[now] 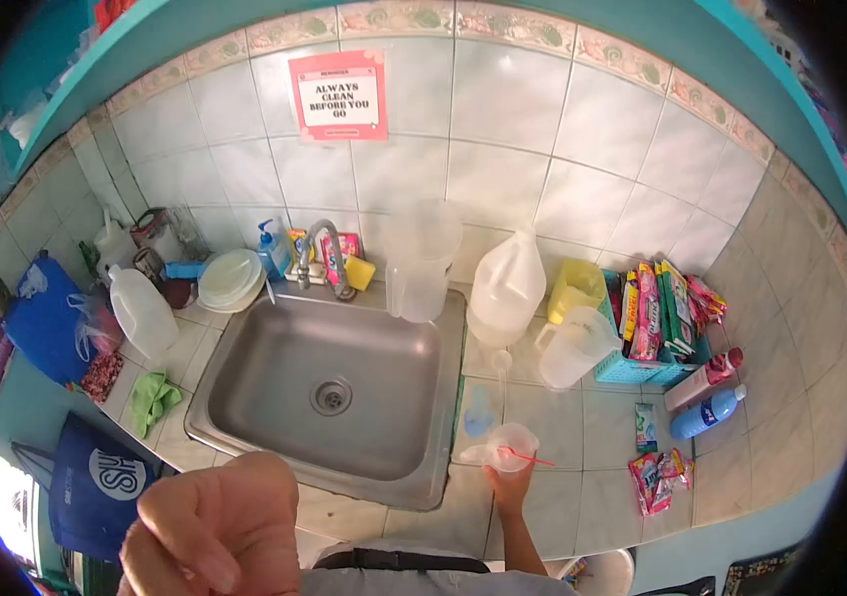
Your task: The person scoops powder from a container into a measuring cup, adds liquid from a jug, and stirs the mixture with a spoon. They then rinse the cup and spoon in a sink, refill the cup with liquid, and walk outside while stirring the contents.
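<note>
My left hand point(213, 526) is raised close to the camera at the lower left, its fingers curled together. Whatever it may pinch is hidden. At the counter, to the right of the sink, my right hand point(510, 487) holds a small translucent plastic cup point(515, 439) from its near side. A thin red stick point(531, 457) lies across the cup's mouth. Just behind the cup are a light blue translucent item point(478, 409) and a clear spoon-like scoop point(503, 370). A translucent pitcher point(574, 348) leans nearby.
A steel sink point(245, 382) with a faucet point(329, 260) fills the middle. Behind the counter stand a large white jug point(508, 288) and a yellow container point(579, 286). Rightward are a teal basket point(632, 371) of sachets, a blue bottle point(709, 413) and loose pink packets point(657, 484). A green cloth point(153, 402) lies left.
</note>
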Tool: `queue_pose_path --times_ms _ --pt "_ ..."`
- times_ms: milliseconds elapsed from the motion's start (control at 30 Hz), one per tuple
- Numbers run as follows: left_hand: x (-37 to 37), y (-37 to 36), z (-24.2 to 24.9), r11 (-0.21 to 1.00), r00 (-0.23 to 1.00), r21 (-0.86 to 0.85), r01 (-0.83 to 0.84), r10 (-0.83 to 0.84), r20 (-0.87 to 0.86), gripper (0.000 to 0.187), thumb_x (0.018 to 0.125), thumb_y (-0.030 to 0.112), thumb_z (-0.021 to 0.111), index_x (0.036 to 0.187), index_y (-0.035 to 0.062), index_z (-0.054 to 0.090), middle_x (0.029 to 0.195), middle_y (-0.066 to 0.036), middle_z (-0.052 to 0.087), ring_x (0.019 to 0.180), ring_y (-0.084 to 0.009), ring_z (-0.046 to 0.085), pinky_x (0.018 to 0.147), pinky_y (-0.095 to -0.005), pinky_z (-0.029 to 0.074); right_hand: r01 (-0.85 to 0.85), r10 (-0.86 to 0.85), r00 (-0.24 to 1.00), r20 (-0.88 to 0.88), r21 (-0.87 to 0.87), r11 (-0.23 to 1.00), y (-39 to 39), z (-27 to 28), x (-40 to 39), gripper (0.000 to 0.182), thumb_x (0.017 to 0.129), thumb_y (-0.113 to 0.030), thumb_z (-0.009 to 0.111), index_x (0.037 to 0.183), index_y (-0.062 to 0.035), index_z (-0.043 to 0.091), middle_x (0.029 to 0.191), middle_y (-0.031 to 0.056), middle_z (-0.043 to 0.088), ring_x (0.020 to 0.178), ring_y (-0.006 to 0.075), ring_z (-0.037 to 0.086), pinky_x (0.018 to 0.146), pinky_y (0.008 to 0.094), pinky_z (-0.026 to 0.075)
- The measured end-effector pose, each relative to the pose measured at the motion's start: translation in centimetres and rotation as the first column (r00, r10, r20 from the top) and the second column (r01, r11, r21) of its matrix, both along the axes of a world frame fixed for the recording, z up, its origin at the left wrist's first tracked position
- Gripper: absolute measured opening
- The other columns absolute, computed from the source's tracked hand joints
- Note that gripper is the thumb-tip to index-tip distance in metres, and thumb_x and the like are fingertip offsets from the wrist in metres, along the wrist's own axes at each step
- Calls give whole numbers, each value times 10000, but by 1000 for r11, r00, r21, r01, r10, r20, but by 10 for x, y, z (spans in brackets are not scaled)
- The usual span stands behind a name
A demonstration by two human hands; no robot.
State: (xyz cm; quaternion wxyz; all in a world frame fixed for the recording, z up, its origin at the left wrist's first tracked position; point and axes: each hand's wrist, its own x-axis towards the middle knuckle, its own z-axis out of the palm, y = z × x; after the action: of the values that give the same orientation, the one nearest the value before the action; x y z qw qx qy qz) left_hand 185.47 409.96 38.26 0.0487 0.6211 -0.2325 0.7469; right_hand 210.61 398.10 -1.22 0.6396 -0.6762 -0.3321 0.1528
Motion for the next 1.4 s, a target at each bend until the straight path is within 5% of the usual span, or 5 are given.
queue_pose_path --times_ms 267,533,833,1267,1400 --pt "37 91 -72 806 976 -589 -65 -73 -207 462 830 202 564 1190 5 353 1146 -170 497 1080 -256 483 887 -379 398 155 -132 975 179 -122 980 5 -10 -3 940 554 -214 805 1288 23 269 1217 181 427 1128 314 439 955 401 354" --pt "127 253 -300 118 877 -876 -468 -63 -477 557 799 326 638 1195 -14 442 1194 -159 469 1119 -253 445 929 -351 347 135 -126 978 169 -43 990 1 -30 0 915 568 -217 795 1281 24 275 1211 185 427 1113 321 444 943 401 363" --pt "195 277 -295 -211 943 -976 -48 -332 25 513 820 327 620 1155 -11 429 1164 -98 494 1100 -180 448 959 -314 315 194 -180 977 115 -132 972 5 12 -17 892 571 -204 793 1274 18 292 1205 189 432 1118 325 444 937 388 368" --pt "54 180 -305 343 915 -925 -161 -299 -270 714 782 255 654 1323 -18 276 1239 -107 424 1134 -205 415 964 -322 327 192 -176 973 149 -104 976 2 36 -42 756 584 -168 796 1187 -17 366 1114 136 491 1024 276 507 855 370 427" --pt "37 153 -292 304 954 -938 -165 -194 -230 411 741 221 643 1019 -9 447 997 -57 426 946 -161 411 868 -275 331 143 -117 978 175 -150 978 -4 26 -38 842 559 -159 807 1237 -5 331 1154 153 468 1074 288 479 889 373 410"
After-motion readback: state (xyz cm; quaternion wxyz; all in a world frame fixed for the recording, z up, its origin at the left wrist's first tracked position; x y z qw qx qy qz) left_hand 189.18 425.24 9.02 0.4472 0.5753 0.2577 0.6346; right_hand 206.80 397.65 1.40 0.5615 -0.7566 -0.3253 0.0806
